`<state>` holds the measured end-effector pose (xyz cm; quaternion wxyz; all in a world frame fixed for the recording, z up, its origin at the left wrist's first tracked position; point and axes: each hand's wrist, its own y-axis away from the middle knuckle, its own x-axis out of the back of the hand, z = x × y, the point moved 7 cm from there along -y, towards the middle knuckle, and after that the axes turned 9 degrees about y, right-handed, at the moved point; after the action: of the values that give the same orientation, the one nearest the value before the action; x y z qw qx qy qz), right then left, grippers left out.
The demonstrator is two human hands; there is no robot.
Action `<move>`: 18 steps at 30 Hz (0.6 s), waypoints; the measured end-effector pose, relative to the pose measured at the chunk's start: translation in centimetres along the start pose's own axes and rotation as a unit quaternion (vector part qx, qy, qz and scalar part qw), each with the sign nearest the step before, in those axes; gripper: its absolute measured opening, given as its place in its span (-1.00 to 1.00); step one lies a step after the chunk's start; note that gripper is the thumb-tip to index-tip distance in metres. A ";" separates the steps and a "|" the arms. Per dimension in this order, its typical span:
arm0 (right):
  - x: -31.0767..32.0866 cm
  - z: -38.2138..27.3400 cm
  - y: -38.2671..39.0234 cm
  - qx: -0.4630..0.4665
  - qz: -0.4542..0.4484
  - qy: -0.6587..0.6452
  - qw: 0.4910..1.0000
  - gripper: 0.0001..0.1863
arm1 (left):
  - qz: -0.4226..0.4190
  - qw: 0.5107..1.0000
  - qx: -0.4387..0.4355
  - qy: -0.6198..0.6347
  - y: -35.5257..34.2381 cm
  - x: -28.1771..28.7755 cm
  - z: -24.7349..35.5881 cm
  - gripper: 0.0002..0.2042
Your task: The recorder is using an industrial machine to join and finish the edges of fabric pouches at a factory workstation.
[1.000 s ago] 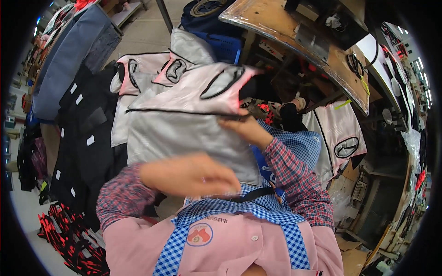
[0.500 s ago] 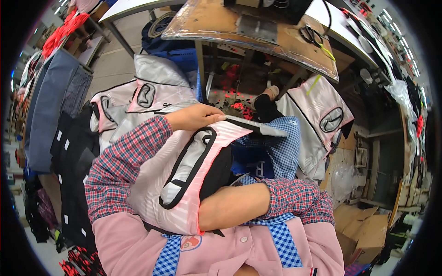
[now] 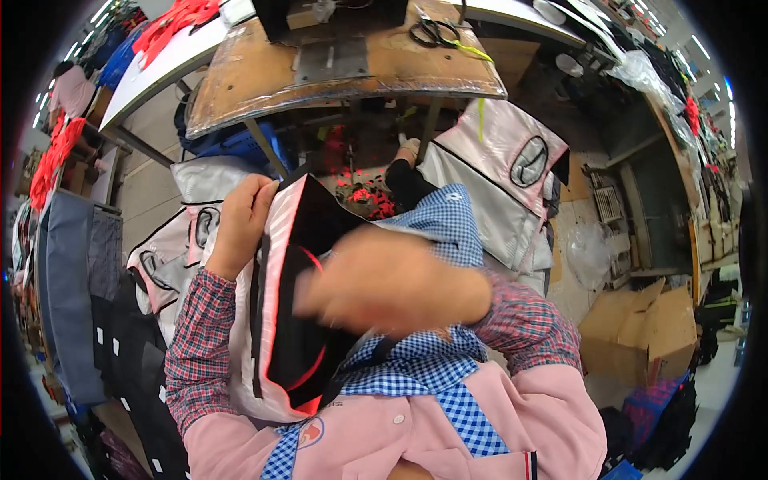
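On my lap stands a sewn, bag-like fabric piece (image 3: 276, 320), pale pink and white outside with a black lining and bright pink edging. Its opened side faces right and shows the dark inside. My left hand (image 3: 242, 220) is closed on its top far edge, thumb and fingers pinching the cloth. In front of the opening is my right hand (image 3: 376, 280), smeared by motion, so its fingers cannot be made out. Whether it touches the lining is hidden. Plaid sleeves cover both forearms, and a blue checked apron (image 3: 444, 228) lies over my lap.
Ahead is a wooden worktable (image 3: 240, 72) with scissors (image 3: 434, 32) on it. Similar pink-and-silver pieces (image 3: 496, 176) lie to the right, with more (image 3: 160, 264) at the left. A cardboard box (image 3: 640, 328) sits at the lower right. Red scraps (image 3: 368, 196) litter the floor under the table.
My right hand has come out from inside the fabric piece and is over its opening. My left hand has shifted left, turning the piece so its black inside shows. The view has swung right.
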<state>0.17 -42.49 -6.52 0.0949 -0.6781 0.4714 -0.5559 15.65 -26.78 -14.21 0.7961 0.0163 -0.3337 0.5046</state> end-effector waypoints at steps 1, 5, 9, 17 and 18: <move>2.8 2.0 -1.0 -0.085 0.026 0.058 0.994 -0.45 | 0.022 0.999 -0.021 -0.024 -0.2 0.9 1.3 -0.84; 1.1 7.9 1.9 -0.249 0.014 -0.026 0.968 -0.42 | 0.018 0.994 -0.094 -0.059 -1.2 0.3 4.8 -0.86; -1.2 9.2 2.3 -0.249 0.035 -0.105 0.962 -0.77 | -0.062 0.998 -0.003 0.006 -1.9 0.7 4.7 -0.84; -2.9 12.6 1.1 -0.278 -0.010 -0.209 0.937 -0.75 | 0.019 0.992 -0.115 -0.049 -3.2 1.5 6.6 -0.78; -2.8 13.6 0.9 -0.299 -0.036 -0.191 0.934 -0.75 | 0.028 0.991 -0.114 -0.069 -4.0 1.9 6.8 -0.78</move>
<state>11.32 -46.29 -13.95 -0.0437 -0.7848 0.5642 -0.2527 15.92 -29.67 -6.61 0.7533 -0.0493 -0.4439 0.4828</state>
